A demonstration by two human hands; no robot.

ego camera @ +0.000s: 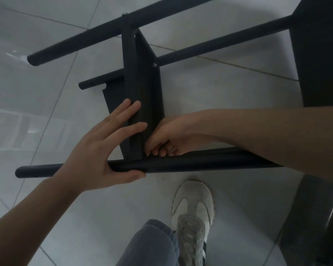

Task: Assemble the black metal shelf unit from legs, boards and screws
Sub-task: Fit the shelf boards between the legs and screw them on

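Observation:
The black shelf unit lies on its side on the tiled floor. A black board [140, 77] stands on edge between round black legs. The nearest leg [190, 163] runs left to right under both hands. My left hand [108, 148] has straight fingers pressed flat on the board, with the thumb under the near leg. My right hand [169, 135] is curled at the corner where board and leg meet, its fingertips pinching something small that I cannot make out. Two silver screws [154, 64] show on the board's far edge. A second board [319, 50] is at the right.
Two more legs [112, 29] cross the far side, one [219, 45] reaching the second board. My white shoe [193, 214] and grey trouser leg [152, 244] stand just below the near leg. A dark object [315, 217] sits at the lower right. Pale floor tiles [37, 93] lie to the left.

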